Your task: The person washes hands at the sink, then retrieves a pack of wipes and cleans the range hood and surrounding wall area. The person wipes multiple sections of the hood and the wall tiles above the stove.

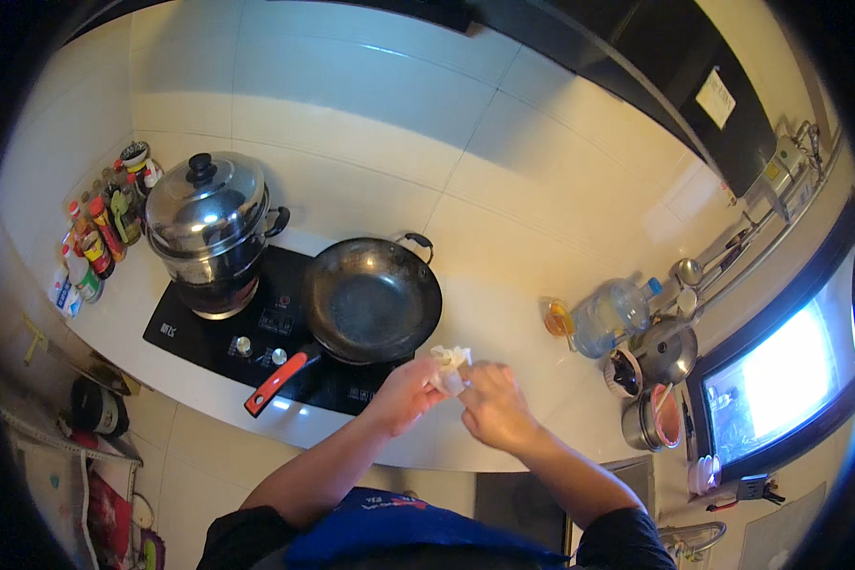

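Observation:
A crumpled piece of white tissue or paper is gripped in the fingers of my left hand, above the counter's front part. My right hand meets it from the right, its fingers curled against the tissue; whether they pinch it is hidden. Just behind and left of my hands sits a dark wok on the black two-burner cooktop. Its red handle points toward the front left. On the other burner stands a lidded stainless steel steamer pot.
Several sauce bottles crowd the left corner. On the right stand a large clear plastic water bottle, a glass jar with amber contents, a metal lid and a steel pot. A dark range hood hangs above.

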Tool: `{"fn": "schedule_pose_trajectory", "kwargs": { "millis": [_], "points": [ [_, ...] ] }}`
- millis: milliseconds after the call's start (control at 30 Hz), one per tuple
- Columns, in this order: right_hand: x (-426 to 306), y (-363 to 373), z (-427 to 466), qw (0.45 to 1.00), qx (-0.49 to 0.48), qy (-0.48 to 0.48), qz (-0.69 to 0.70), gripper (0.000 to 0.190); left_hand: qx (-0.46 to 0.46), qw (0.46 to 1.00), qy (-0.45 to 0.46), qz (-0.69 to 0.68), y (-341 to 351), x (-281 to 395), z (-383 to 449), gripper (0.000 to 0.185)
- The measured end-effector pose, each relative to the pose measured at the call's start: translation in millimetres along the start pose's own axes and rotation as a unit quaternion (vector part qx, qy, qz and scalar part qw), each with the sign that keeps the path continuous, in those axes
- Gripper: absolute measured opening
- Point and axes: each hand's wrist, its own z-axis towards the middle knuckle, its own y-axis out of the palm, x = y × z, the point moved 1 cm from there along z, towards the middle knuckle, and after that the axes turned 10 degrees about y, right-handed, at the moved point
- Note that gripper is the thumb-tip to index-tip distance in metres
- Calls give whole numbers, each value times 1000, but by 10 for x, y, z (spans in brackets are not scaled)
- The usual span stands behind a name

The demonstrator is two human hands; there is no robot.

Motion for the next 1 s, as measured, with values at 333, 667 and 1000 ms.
{"fn": "schedule_pose_trajectory", "kwargs": {
  "millis": [333,667,1000],
  "points": [
    [307,-490,-26,985,68,98,123,30,189,982,15,-8,-425,-171,317,27],
    [1116,-2967,921,849,505,-110,-114,63,280,882,379,17,1091,974,2848,13],
    [1171,-3013,1035,869,452,-103,-172,65,215,814,522,-136,2653,1643,3807,15]
  ]
}}
